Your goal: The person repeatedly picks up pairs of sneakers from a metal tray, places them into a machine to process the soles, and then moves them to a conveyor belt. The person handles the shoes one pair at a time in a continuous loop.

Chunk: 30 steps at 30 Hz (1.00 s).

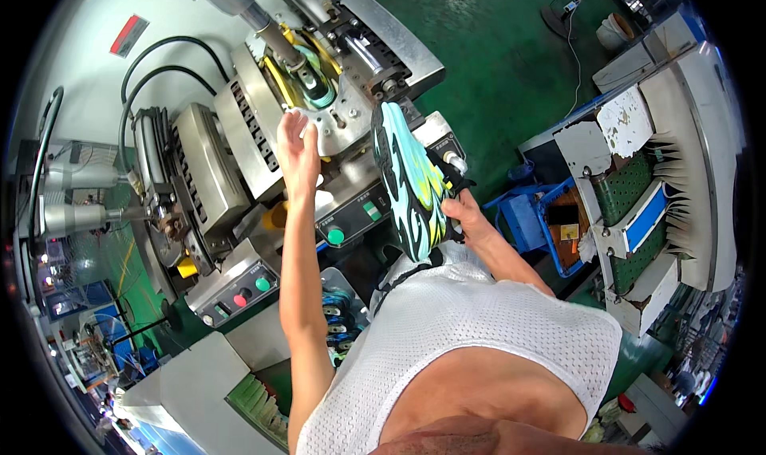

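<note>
My right hand [469, 217] is closed on the ankle opening of a sneaker [405, 180] with a turquoise, black and yellow-green sole. The sneaker is held upright on its side before my body, sole facing left and toe pointing away. My left hand [297, 148] reaches over the front edge of a metal press machine [331, 128]; its fingers are raised, slightly bent, and hold nothing. Just beyond them, a second sneaker [323, 96] sits in the press under a metal ram [279, 44], between yellow parts. The machine partly hides that shoe.
A control panel [355, 216] with a green button runs along the press front; a second station [207, 168] stands left. Several shoes [341, 319] lie in a bin below. To the right are a blue crate [523, 220] and a conveyor with a bristle curtain [674, 192].
</note>
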Available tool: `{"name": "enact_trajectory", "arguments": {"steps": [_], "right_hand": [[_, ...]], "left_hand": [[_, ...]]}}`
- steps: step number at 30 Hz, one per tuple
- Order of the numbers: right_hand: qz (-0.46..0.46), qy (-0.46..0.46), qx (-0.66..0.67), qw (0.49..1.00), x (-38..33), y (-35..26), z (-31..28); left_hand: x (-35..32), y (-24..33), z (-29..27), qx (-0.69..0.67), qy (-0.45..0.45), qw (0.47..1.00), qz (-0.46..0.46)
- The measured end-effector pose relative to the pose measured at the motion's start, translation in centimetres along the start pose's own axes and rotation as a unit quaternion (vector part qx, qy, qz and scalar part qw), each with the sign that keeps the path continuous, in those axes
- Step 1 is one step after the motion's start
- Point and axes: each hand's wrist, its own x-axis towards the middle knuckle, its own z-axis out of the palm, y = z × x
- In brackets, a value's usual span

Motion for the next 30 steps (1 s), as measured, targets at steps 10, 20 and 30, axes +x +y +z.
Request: {"name": "enact_trajectory", "arguments": {"steps": [10,20,30], "right_hand": [[0.017,0.107,-0.079,0.991,-3.3,-5.3,2.2],[-0.059,0.082,-0.177,0.979,0.6,-4.5,0.7],[-0.008,-0.049,-0.429,0.902,23.2,-6.5,10.8]], "left_hand": [[17.1,-17.4,4.6,0.414,0.099,0.901,0.082],[17.5,-11.5,0.3,0.019,0.076,0.983,-0.165],[-10.6,0.1,-9.2,-0.084,0.058,0.993,-0.053]]}}
